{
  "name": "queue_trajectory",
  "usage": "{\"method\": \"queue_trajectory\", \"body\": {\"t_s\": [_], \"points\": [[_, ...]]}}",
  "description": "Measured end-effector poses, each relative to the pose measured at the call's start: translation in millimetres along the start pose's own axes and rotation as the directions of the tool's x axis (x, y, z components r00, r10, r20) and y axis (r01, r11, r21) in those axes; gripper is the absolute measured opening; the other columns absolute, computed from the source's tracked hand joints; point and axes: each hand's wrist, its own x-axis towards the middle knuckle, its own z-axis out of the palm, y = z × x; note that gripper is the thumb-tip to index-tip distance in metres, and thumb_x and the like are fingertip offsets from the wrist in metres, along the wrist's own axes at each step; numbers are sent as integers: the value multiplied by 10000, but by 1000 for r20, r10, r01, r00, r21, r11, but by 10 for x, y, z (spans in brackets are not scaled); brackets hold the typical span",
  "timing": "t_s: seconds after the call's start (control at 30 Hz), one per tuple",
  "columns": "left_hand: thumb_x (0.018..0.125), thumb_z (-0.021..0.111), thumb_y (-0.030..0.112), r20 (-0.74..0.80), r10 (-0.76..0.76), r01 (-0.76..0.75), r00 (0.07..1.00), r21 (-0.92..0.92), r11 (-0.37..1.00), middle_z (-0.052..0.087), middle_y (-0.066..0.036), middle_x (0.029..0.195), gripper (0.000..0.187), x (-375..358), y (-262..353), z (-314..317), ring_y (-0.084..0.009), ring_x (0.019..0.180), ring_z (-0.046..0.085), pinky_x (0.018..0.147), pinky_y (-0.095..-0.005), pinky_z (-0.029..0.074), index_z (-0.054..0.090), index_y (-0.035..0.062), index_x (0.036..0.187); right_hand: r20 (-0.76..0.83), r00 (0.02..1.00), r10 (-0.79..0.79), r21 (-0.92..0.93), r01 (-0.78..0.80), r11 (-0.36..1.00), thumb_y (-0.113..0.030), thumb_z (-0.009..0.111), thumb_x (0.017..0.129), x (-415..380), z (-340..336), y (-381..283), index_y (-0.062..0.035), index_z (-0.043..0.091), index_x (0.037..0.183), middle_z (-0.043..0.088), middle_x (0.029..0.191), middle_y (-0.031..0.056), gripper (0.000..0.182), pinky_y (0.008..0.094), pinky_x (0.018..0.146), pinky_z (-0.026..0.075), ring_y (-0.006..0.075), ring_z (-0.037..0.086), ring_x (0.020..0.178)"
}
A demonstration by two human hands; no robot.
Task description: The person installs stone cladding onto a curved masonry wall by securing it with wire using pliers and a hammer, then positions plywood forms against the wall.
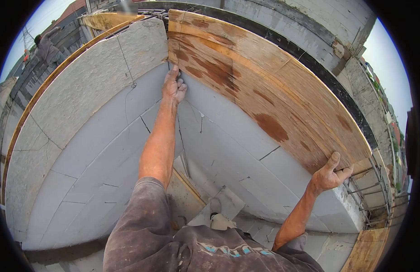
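A long stained plywood board lies along the top of the right-hand block wall. My left hand is at the board's lower left corner, by the inner corner of the two walls. Its fingers are curled, with one digit pointing up against the board's edge. At the board's lower right end, my right hand grips the bottom edge. The thumb lies on its face, and the fingertips are partly hidden behind it.
A grey panel with hanging wire tops the left block wall. Steel rebar sticks out beyond the board's right end. Planks lean below. Another person stands far left.
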Motion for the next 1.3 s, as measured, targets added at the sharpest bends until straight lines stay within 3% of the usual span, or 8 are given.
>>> {"method": "queue_trajectory", "body": {"t_s": [0.3, 0.4, 0.5, 0.8, 0.87, 1.0, 1.17, 1.3], "points": [[880, 786, 275, 76, 115, -134, 990, 331, 934, 483, 71, 823, 349, 79, 142, -164, -45, 608, 398, 466, -197, 301, 592, 150, 1142, 2, 1000, -15, 17, 15, 1000, -385, 694, 941, 7, 7, 34, 51, 491, 1251, 560, 1143, 177, 572, 358, 921, 517, 257, 590, 1083], [885, 777, 249, 54, 150, -155, 987, 113, 981, 508, 74, 797, 365, 80, -61, -130, -46, 601, 413, 458, -199, 321, 586, 126, 1172, -11, 1000, -9, 17, 10, 1000, -379, 692, 945, 3, 16, 25, 50, 495, 1253, 568, 1133, 170, 564, 357, 924, 515, 253, 590, 1084], [888, 774, 244, 87, 160, -168, 983, 97, 981, 507, 72, 796, 376, 91, -87, -158, -44, 591, 407, 454, -201, 324, 577, 119, 1184, -14, 1000, -11, 1, 11, 1000, -388, 694, 943, -9, 13, 38, 60, 489, 1276, 567, 1150, 173, 595, 364, 930, 508, 257, 583, 1090], [905, 758, 272, 63, -70, 54, 996, 230, 972, 437, 58, 796, 312, 71, 166, -135, -44, 554, 377, 410, -182, 262, 558, 139, 1103, -9, 999, -54, 84, 54, 995, -371, 690, 950, -39, 30, 74, 50, 492, 1314, 531, 1187, 145, 590, 384, 940, 477, 250, 543, 1104], [916, 745, 288, 63, -63, 43, 996, 269, 962, 436, 58, 796, 272, 68, 164, -135, -45, 556, 369, 412, -184, 259, 548, 159, 1053, 4, 997, -74, 133, 73, 988, -360, 691, 950, -13, 24, 59, 39, 500, 1305, 512, 1182, 125, 568, 387, 930, 476, 242, 531, 1095], [932, 727, 299, 117, -68, 38, 991, 240, 970, 430, 63, 777, 237, 230, 134, -317, -44, 558, 351, 408, -209, 237, 555, 166, 1024, 112, 989, -93, 10, 92, 996, -296, 771, 882, 83, -77, -25, 28, 501, 1279, 444, 1086, 104, 579, 394, 894, 426, 217, 478, 1019], [931, 729, 297, 85, -63, 35, 994, 301, 953, 435, 64, 770, 243, 153, 166, -217, -46, 536, 326, 398, -207, 221, 555, 151, 1019, 268, 963, 17, -89, 7, 996, -312, 845, 800, 190, -262, -120, -10, 526, 1242, 454, 1061, 63, 624, 383, 861, 455, 186, 475, 995], [936, 723, 300, 53, -29, 11, 998, 319, 948, 438, 63, 771, 248, 89, 148, -161, -46, 530, 317, 395, -204, 227, 554, 137, 1018, 158, 987, -9, 14, 7, 1000, -290, 867, 770, 176, -214, -153, -24, 513, 1235, 442, 1034, 41, 642, 366, 829, 467, 153, 457, 956]]}}
